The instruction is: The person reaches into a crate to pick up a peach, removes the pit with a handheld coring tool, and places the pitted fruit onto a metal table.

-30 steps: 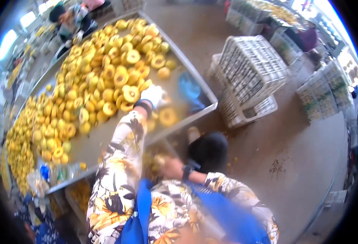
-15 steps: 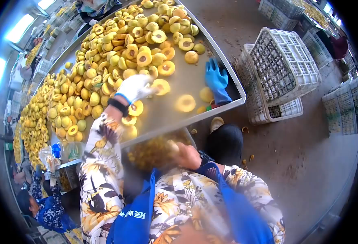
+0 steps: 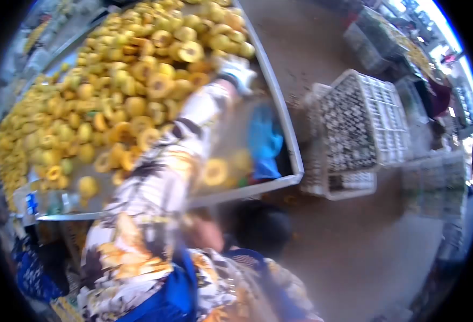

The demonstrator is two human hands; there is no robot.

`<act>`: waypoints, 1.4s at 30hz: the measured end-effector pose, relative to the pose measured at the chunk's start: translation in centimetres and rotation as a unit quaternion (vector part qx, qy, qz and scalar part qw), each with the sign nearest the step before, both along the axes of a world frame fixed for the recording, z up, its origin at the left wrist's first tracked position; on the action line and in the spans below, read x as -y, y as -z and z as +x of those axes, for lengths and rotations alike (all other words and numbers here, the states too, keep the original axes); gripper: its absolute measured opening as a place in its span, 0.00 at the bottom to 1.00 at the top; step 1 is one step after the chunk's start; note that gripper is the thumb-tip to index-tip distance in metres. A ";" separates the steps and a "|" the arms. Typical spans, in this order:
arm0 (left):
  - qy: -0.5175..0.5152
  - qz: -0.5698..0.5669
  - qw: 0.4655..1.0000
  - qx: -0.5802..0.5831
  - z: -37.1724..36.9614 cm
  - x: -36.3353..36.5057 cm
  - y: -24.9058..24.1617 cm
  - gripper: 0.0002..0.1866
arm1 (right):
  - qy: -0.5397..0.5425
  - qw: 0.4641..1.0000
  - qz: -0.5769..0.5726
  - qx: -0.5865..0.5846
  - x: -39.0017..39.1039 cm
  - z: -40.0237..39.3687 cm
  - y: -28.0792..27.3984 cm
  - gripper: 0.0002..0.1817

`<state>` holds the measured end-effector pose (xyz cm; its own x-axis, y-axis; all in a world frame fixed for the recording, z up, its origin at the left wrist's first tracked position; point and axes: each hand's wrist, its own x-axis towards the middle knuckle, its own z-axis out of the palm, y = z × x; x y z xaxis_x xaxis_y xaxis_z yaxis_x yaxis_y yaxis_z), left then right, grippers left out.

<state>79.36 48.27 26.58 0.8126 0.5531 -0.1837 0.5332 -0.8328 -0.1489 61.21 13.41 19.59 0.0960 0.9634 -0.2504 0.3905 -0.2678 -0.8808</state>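
My left hand (image 3: 237,74), in a white glove, reaches across the metal-edged table (image 3: 273,86) to the right side of a heap of halved yellow peaches (image 3: 134,106). It is smeared by motion, so its fingers and anything in them cannot be made out. A blue rubber glove (image 3: 263,134) lies on the table to the right of my forearm. Nearer me is a loose peach half (image 3: 215,172) with its cut face up. My right hand (image 3: 204,232), bare and blurred, is below the table's front edge, partly behind my left sleeve; its fingers are hidden.
White plastic crates (image 3: 354,126) stand stacked on the floor right of the table. More crates (image 3: 435,177) are further right. A clear container with a blue label or cap (image 3: 31,204) sits at the table's left corner. Another person's blue patterned sleeve (image 3: 32,268) shows at lower left.
My left hand has moved away from me and to the right, up along the peach heap. My right hand has become mostly covered by my left sleeve. The whole view has shifted.
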 end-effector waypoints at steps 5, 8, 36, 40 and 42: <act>-0.076 0.005 0.997 -0.034 -2.8 0.0 -1.9 0.30 | -0.019 0.999 -0.005 0.037 -1.6 0.0 -0.9 0.10; -0.061 0.009 0.995 -0.081 -6.5 0.8 -2.8 0.31 | -0.063 0.996 -0.065 -0.006 -1.5 0.7 -2.2 0.11; 0.132 -0.173 0.975 0.037 -10.4 18.3 -0.2 0.15 | -0.168 0.978 -0.010 0.123 3.5 -3.0 2.9 0.11; -0.022 -0.148 0.987 0.060 -12.3 16.6 1.1 0.19 | -0.140 0.983 0.021 0.118 4.5 -3.3 3.1 0.11; -0.056 -0.118 0.989 0.065 -15.5 15.7 -0.9 0.25 | -0.112 0.985 0.042 0.124 5.1 -3.4 3.0 0.11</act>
<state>63.86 32.54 27.48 0.7735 0.5958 -0.2162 0.6266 -0.7702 0.1193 57.79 8.31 16.55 -0.0724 0.9836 -0.1650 0.6367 -0.0818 -0.7668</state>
